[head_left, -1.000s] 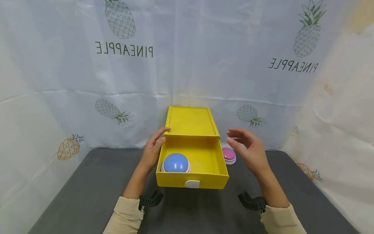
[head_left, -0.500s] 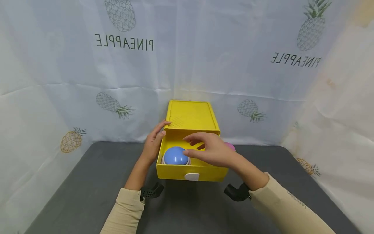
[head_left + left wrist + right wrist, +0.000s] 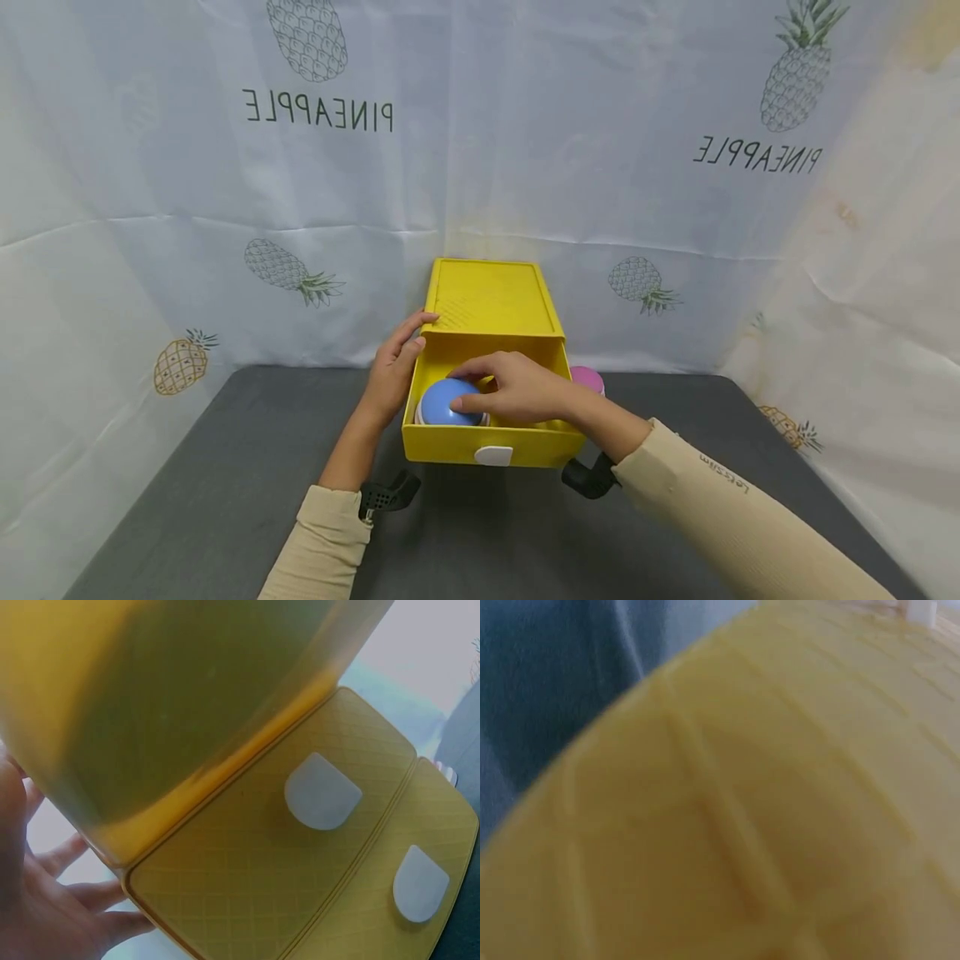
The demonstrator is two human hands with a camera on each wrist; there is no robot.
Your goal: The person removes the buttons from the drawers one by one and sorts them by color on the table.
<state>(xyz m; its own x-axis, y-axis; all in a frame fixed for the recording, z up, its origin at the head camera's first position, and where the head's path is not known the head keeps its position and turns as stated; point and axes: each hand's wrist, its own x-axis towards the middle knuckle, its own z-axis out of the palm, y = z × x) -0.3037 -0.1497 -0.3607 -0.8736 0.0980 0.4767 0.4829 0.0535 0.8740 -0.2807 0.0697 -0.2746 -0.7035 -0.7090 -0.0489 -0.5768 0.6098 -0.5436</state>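
A yellow drawer cabinet (image 3: 491, 296) stands at the back of the table, its top drawer (image 3: 442, 443) pulled out. Inside, at the front left corner, sits a blue dome-shaped button (image 3: 442, 400) with a white base. My right hand (image 3: 521, 390) reaches over the drawer, with thumb and fingers around the right side of the dome; some fingers are hidden. My left hand (image 3: 390, 375) rests against the cabinet's left side, thumb near the drawer's edge. In the left wrist view its fairly straight fingers (image 3: 97, 896) touch the cabinet's side.
A pink button (image 3: 587, 379) stands on the dark table (image 3: 247, 467) right of the cabinet, partly hidden. In the left wrist view, a lower drawer front (image 3: 225, 877) below the pulled-out one bears a white handle (image 3: 322, 791). A pineapple-print curtain (image 3: 510, 167) hangs behind.
My right hand has moved left from beside the cabinet, over the open drawer and down onto the blue button. My left hand has stayed at the cabinet's side.
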